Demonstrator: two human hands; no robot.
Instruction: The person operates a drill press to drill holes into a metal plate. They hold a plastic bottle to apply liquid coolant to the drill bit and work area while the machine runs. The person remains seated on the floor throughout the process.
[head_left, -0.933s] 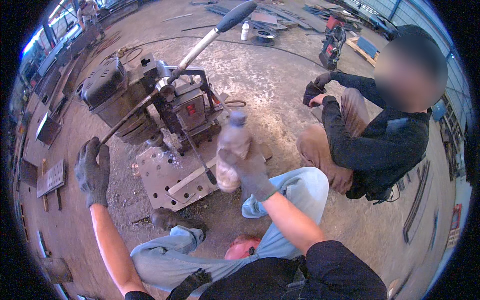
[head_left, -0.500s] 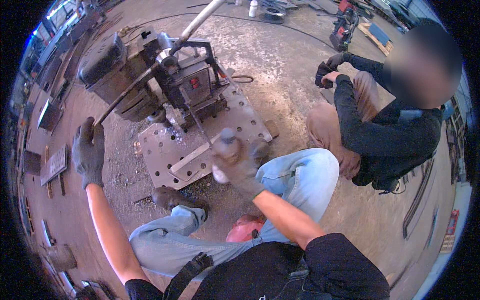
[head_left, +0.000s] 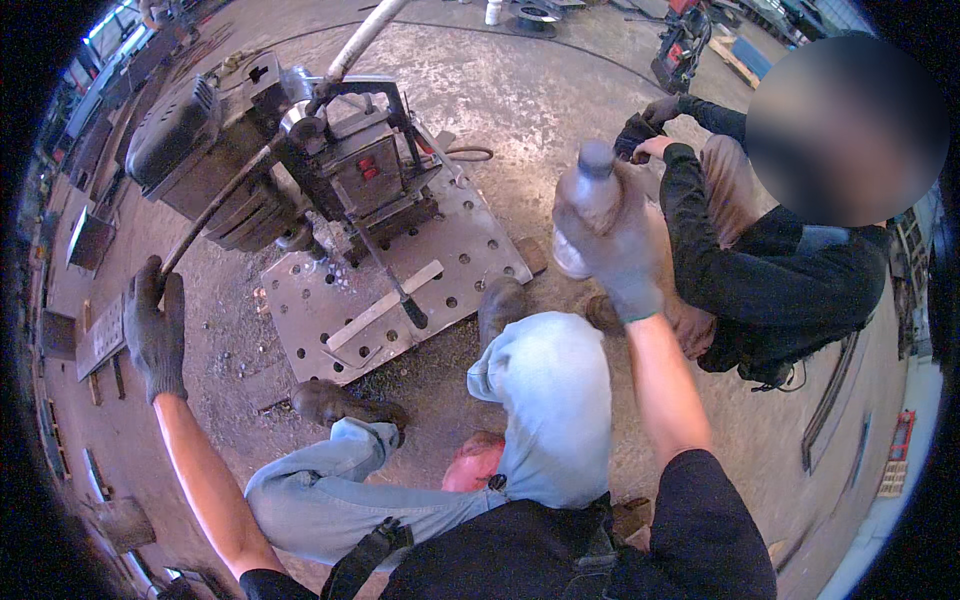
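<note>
L hand (head_left: 153, 325) gloved, clenched on drill lever (head_left: 215, 208), far left. R hand (head_left: 618, 250) grasps plastic bottle (head_left: 583, 205), raised at right near co-worker (head_left: 770, 270). Risk: one-handed feed, lever slip; bottle spill.

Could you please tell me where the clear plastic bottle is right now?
In the head view, the clear plastic bottle is right of centre, held up in the gloved right hand, between the perforated steel plate and the crouching person's dark sleeve.

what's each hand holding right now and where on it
The right hand grips a clear plastic bottle around its body, below the cap. The left hand is closed around the end of the drill machine's long lever handle.
</note>
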